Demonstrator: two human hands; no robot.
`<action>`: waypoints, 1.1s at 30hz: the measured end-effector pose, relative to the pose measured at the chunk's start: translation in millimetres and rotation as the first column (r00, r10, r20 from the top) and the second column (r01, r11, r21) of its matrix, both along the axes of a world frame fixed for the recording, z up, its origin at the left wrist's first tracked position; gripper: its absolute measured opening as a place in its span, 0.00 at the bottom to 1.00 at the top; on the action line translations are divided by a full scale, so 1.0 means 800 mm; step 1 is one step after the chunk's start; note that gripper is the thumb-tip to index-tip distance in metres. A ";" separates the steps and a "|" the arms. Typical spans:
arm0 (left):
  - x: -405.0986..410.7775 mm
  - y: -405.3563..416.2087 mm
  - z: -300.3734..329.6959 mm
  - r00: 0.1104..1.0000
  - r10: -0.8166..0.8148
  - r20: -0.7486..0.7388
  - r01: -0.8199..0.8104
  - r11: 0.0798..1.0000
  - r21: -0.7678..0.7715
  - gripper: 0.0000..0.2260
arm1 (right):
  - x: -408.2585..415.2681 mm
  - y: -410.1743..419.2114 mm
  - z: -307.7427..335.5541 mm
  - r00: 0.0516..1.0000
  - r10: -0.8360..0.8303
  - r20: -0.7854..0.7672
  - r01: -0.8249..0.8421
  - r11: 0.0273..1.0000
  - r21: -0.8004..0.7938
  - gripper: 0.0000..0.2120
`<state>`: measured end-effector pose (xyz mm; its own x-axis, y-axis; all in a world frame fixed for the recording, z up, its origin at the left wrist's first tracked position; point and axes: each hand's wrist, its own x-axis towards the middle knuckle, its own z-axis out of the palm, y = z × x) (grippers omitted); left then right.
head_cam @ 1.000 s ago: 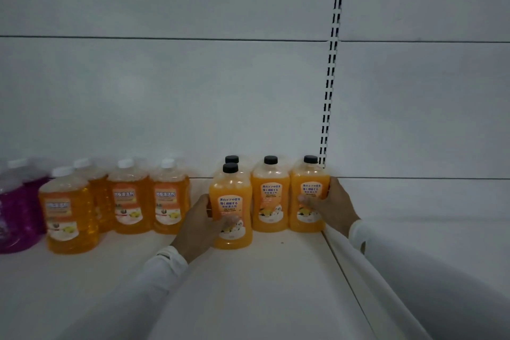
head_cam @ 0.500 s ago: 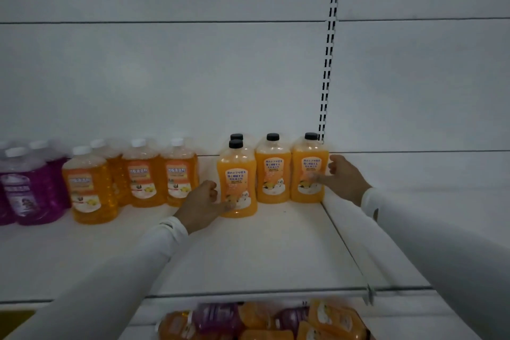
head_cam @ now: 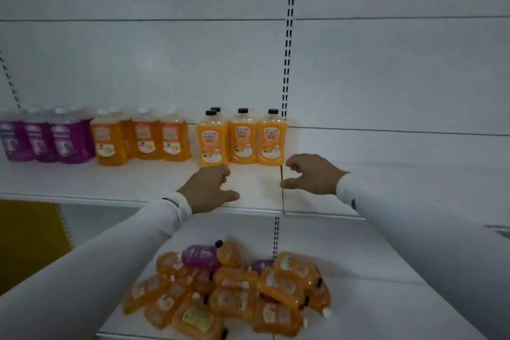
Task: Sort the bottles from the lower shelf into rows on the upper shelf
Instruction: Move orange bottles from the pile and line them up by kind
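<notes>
Lower centre: heap [head_cam: 229,290] of unsorted bottles on the lower shelf [head_cam: 358,270]. Mid-frame: left hand [head_cam: 211,188] and right hand [head_cam: 309,174], both loosely curled and empty, have released the black-capped row [head_cam: 241,138], now standing upright on the upper shelf [head_cam: 82,182]; the next pick follows.

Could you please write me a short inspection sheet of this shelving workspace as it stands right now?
Surface: white upper shelf; white lower shelf below.
Job's things: upright rows of purple bottles, white-capped orange bottles and black-capped orange bottles; unsorted bottle pile lying on lower shelf.
Clutter: nothing seen.
Grippers: left hand and right hand loosely curled, holding nothing.
Cables: nothing seen.
Surroundings: white back panels, slotted upright, yellow panel.
</notes>
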<state>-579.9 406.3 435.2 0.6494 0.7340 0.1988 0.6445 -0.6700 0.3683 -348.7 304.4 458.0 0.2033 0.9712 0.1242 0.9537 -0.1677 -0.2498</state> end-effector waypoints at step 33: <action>0.102 0.013 -0.381 0.828 -0.362 -0.428 0.234 0.917 -0.324 0.23 | 0.082 -0.061 -0.389 0.966 -0.210 -0.148 0.104 0.846 -0.523 0.26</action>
<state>-498.4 416.6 130.3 0.8106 0.4709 -0.3480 0.5648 -0.7857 0.2524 -283.2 255.9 146.6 0.3266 0.8396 -0.4342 0.8455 -0.4648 -0.2629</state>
